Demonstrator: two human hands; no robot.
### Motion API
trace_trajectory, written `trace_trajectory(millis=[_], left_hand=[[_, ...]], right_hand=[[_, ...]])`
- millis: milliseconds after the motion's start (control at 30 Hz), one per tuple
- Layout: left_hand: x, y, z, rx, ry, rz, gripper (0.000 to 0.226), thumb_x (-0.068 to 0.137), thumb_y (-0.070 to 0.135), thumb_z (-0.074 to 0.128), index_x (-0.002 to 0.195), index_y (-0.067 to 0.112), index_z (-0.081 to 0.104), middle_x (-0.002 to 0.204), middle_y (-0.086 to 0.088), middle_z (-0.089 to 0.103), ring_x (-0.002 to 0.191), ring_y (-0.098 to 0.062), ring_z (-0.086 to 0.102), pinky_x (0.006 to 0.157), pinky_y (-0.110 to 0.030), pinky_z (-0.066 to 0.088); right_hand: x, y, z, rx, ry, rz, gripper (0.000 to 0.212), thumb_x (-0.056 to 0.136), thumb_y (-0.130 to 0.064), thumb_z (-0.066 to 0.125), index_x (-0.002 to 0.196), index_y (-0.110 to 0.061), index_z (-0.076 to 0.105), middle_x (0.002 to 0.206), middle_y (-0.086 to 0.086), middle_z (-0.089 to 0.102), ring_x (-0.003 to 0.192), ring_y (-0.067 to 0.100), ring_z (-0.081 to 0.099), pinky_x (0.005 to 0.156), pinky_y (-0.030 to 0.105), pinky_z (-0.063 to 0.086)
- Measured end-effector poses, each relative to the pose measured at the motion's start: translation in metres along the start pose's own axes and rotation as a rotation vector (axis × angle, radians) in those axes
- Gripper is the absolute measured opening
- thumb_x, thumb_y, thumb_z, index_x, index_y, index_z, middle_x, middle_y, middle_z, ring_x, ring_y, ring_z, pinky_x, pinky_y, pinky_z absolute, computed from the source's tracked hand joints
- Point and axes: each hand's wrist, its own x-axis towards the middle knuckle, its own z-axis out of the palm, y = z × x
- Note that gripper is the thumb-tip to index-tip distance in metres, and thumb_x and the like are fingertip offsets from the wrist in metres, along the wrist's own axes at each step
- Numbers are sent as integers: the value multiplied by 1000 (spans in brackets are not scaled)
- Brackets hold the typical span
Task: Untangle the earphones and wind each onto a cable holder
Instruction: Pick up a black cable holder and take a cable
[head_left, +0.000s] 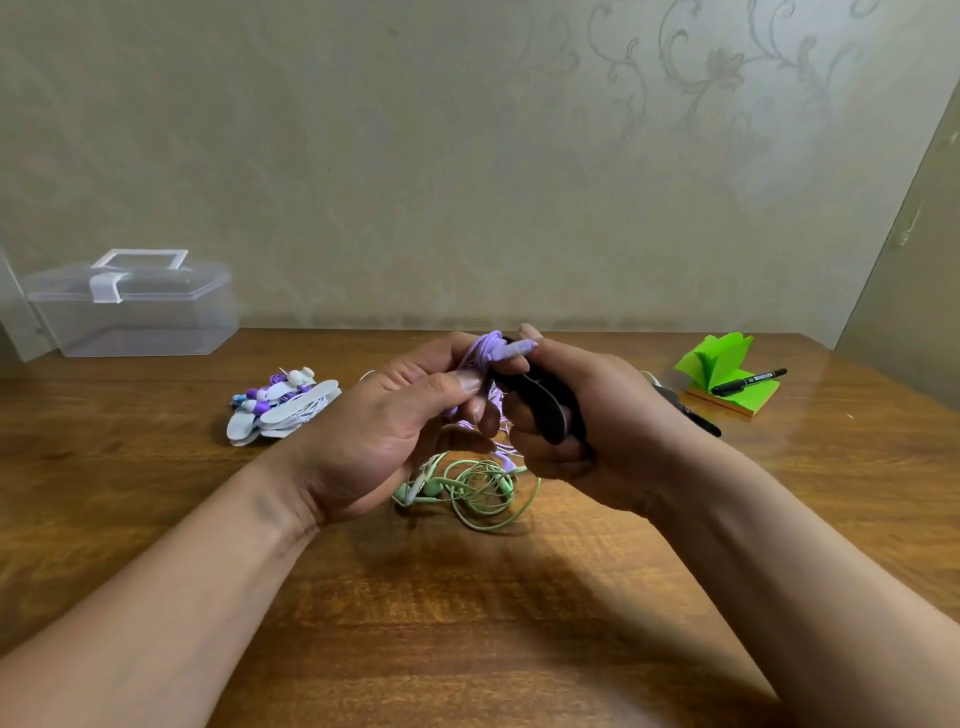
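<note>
Purple earphones (491, 351), green earphones (475, 488), black holder (548, 410), green notepad (724, 371), brown woodgrain table (467, 597).

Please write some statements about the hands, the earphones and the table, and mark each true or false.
The right hand holds a black oval cable holder. True.
The light green earphone cable is wound on a holder. False: it lies loose on the brown wooden table.
The left hand pinches the purple earphone cable. True.
The black marker pen lies inside the clear plastic box. False: it rests on the green sticky-note pad.
</note>
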Motion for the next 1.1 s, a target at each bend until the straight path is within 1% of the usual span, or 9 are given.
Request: trace_trajectory(millis=[100,200,300,467,567,633,800,967,1100], left_hand=[[-3,3,4,27,-42,8,26,101,16,49,105,19,74,88,-5,59,85,-17,56,82,-31,50],[-4,3,12,203,-93,49,23,100,14,43,97,16,66,88,-7,52,84,-23,47,80,-29,45],[-6,2,21,423,-63,110,10,94,22,49,90,13,52,83,2,45,79,-19,40,74,-27,41],[-7,-9,26,697,55,165,44,86,48,71,110,15,54,91,-7,54,86,-32,53,80,-58,50],[-2,-11,26,519,74,172,30,94,41,61,99,12,53,78,-1,52,72,-26,51,67,-50,50],[0,-9,24,279,130,122,21,97,36,56,93,16,59,70,3,50,65,-17,48,57,-33,45],[1,2,11,-129,162,-24,38,97,29,54,113,-5,55,73,1,38,62,-16,42,52,-27,35],[-2,5,15,-165,102,-107,26,103,30,48,97,6,56,67,2,39,57,-15,39,47,-25,30],[-1,8,16,-225,92,-173,25,105,35,47,95,15,55,70,2,35,54,-12,36,43,-22,30]], right_hand=[[1,1,3,-114,92,-87,45,109,-47,43,76,-19,56,74,17,15,43,16,22,41,21,22],[-1,4,7,-270,216,-225,44,109,-40,47,73,-27,68,65,3,52,56,18,44,53,25,32],[-7,4,12,-266,223,-337,53,111,-35,45,68,-22,74,72,11,72,69,27,66,62,36,51],[-6,6,12,-232,274,-320,50,111,-30,47,67,-19,67,57,-8,65,55,6,62,56,19,50],[3,9,6,-218,283,-194,50,107,-36,49,66,-19,73,64,6,61,55,21,53,51,29,41],[8,10,-4,-359,333,-258,26,98,-31,51,91,-19,73,76,8,65,65,24,58,55,31,44],[0,4,-13,-710,41,-570,47,88,-6,61,127,-30,52,121,-6,66,121,18,63,99,50,51],[-3,7,-3,-715,-14,-579,12,105,-16,63,116,-14,61,100,5,74,101,22,73,93,45,57],[3,8,-4,-725,112,-608,10,104,-21,64,102,-11,64,89,5,73,89,20,70,85,48,55]])
